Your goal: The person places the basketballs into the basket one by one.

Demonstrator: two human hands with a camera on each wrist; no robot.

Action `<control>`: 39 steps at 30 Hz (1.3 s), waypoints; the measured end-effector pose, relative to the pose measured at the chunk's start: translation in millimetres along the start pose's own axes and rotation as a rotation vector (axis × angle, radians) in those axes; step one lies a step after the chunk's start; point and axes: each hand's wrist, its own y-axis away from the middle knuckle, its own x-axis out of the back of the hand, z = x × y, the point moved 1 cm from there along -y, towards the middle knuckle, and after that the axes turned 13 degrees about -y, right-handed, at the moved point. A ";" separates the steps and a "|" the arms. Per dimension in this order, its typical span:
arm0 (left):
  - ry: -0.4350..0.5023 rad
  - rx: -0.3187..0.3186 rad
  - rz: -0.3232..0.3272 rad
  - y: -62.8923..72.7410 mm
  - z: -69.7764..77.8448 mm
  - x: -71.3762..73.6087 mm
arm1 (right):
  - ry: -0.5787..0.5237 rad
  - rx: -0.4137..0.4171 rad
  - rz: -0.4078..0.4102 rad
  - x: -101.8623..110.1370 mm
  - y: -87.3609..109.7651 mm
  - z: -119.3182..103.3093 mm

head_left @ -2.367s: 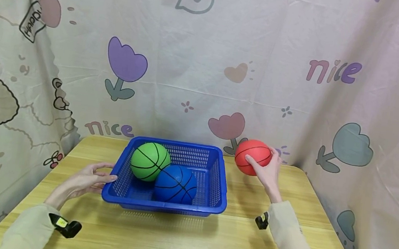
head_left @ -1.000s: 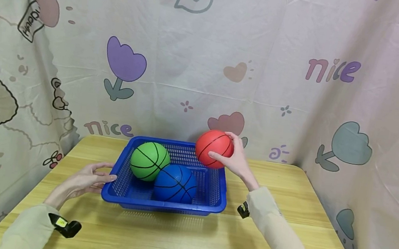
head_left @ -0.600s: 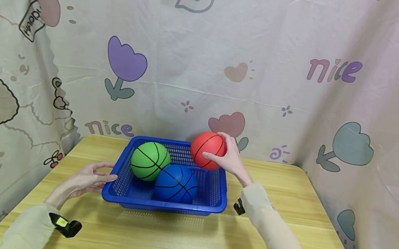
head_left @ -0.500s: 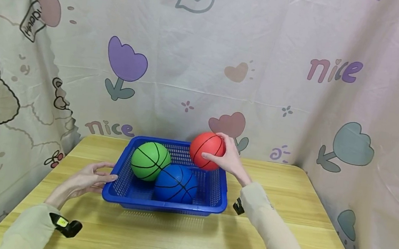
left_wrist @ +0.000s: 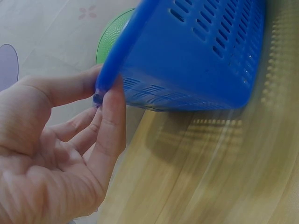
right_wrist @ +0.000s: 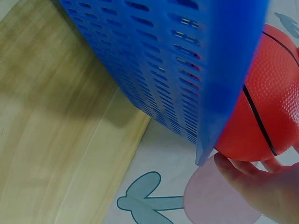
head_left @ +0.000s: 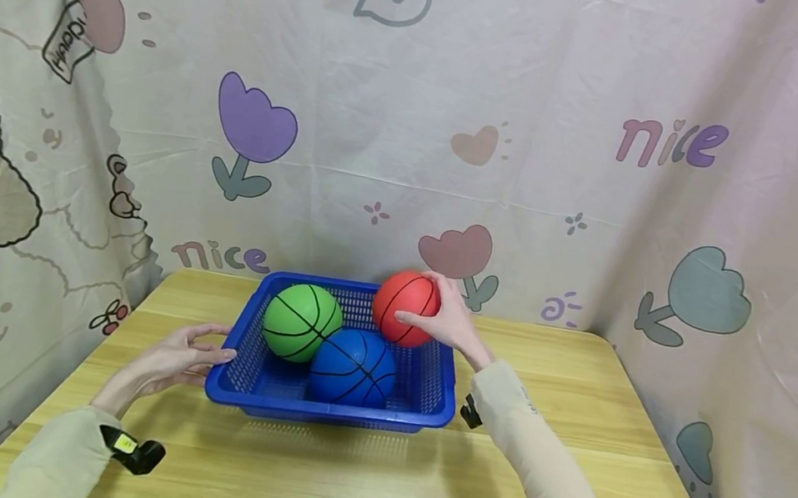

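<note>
A blue perforated plastic basket (head_left: 250, 399) stands on the wooden table. Inside it, a green ball (head_left: 301, 322) with black basketball lines lies at the back left, and a blue ball (head_left: 353, 367) sits in front of it, near the middle. My right hand (head_left: 452, 315) grips a red ball (head_left: 402, 308) at the basket's back right corner, partly below rim height. In the right wrist view the basket wall covers part of the red ball (right_wrist: 266, 102). With thumb and fingers, my left hand (head_left: 173, 358) pinches the basket's left rim; the left wrist view shows this rim (left_wrist: 126, 46) between them.
Bare wooden tabletop (head_left: 308, 481) lies in front of the basket and to both sides. A patterned cloth (head_left: 381, 154) hangs close behind the table and along its sides. Small black devices (head_left: 140, 455) are worn at both wrists.
My right hand has carried the red ball leftward from beside the basket to over its back right corner, then lowered it inside. The left hand, basket, green ball and blue ball have stayed put.
</note>
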 end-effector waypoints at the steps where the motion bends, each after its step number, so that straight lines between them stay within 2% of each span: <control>1: -0.002 0.001 0.001 0.0 0.3 -0.1 | 0.002 0.002 -0.001 -0.8 -0.3 0.7; 12: -0.002 -0.006 0.000 0.8 0.9 -1.2 | -0.002 0.018 -0.029 -7.6 -1.8 3.4; 17: -0.007 -0.004 0.002 0.9 0.9 -1.4 | 0.003 -0.010 -0.041 -9.0 -0.5 4.6; 25: -0.012 -0.001 0.014 1.3 2.7 -2.6 | 0.031 0.005 -0.011 -10.2 -0.4 1.6; 39: -0.001 0.000 0.016 1.4 1.8 -2.2 | 0.071 -0.010 -0.024 -10.7 2.6 5.1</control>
